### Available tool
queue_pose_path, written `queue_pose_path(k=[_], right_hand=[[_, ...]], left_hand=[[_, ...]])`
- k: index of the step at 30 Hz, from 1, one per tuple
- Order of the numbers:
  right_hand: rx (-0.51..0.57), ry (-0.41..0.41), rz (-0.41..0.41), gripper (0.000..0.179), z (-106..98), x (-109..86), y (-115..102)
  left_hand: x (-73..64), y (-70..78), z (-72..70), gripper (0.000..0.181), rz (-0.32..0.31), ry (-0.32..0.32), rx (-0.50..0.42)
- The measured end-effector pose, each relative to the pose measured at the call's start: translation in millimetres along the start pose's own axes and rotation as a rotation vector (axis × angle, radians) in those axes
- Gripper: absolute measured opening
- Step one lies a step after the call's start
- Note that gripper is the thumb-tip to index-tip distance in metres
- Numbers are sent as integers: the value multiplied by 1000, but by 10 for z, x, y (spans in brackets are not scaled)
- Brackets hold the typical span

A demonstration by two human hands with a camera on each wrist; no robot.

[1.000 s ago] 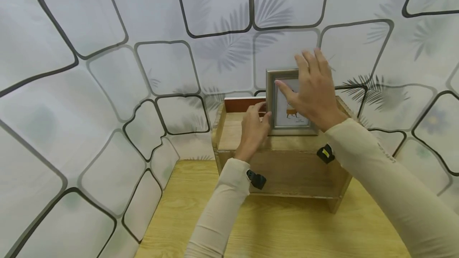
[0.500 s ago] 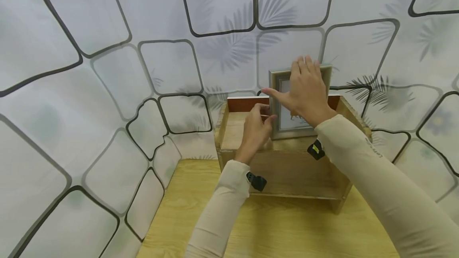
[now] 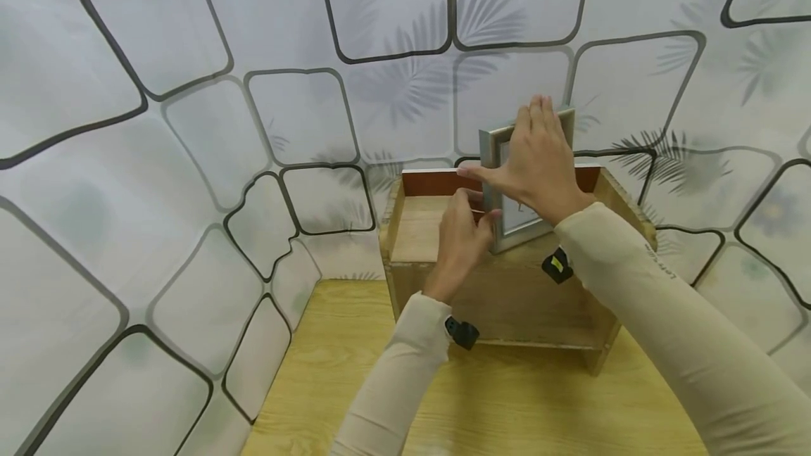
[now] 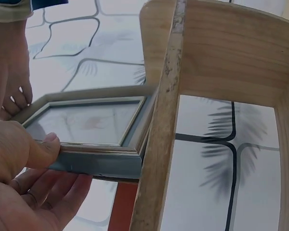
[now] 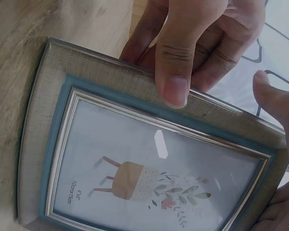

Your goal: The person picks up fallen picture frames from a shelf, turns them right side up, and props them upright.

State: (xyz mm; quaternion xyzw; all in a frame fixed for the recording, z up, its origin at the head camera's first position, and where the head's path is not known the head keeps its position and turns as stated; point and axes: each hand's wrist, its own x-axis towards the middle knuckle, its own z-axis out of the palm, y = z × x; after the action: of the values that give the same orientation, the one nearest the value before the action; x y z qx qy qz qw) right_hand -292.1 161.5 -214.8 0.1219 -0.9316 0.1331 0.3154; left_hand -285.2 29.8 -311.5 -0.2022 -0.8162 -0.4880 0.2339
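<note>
A silvery photo frame (image 3: 519, 217) stands on the top of a small wooden shelf unit (image 3: 526, 308), turned at an angle with its left side nearer me. Behind its glass is a print (image 5: 135, 180) of a vase-like shape on legs with leaves. My left hand (image 3: 461, 241) pinches the frame's left edge, thumb on the front and fingers behind, as the left wrist view shows. Across the upper front lies my right hand (image 3: 541, 167), its fingers stretched up over the top edge and its thumb pointing left. That hand hides much of the picture.
The shelf unit has raised side boards and a red-brown strip (image 3: 431, 184) along its back. It stands on a yellow wood-grain table (image 3: 317, 371), close to the patterned wall covering (image 3: 393, 111). A lower shelf opening faces me.
The right hand has lowered onto the frame's upper part. The left hand has moved slightly right and towards me, and the frame has turned, its left side coming forward.
</note>
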Motion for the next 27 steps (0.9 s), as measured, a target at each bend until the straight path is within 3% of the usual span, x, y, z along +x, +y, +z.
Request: queue_pose_path(k=[8, 14, 21, 27], right_hand=[[19, -58, 2, 122, -91, 4, 6], [84, -157, 35, 123, -177, 12, 50], [157, -298, 0, 125, -314, 70, 141], [228, -328, -44, 122, -362, 100, 261]], left_hand=[[-59, 63, 96, 28, 61, 58, 35], [-72, 98, 177, 25, 50, 86, 28], [-84, 132, 244, 24, 90, 131, 95], [-98, 164, 305, 25, 110, 160, 145]])
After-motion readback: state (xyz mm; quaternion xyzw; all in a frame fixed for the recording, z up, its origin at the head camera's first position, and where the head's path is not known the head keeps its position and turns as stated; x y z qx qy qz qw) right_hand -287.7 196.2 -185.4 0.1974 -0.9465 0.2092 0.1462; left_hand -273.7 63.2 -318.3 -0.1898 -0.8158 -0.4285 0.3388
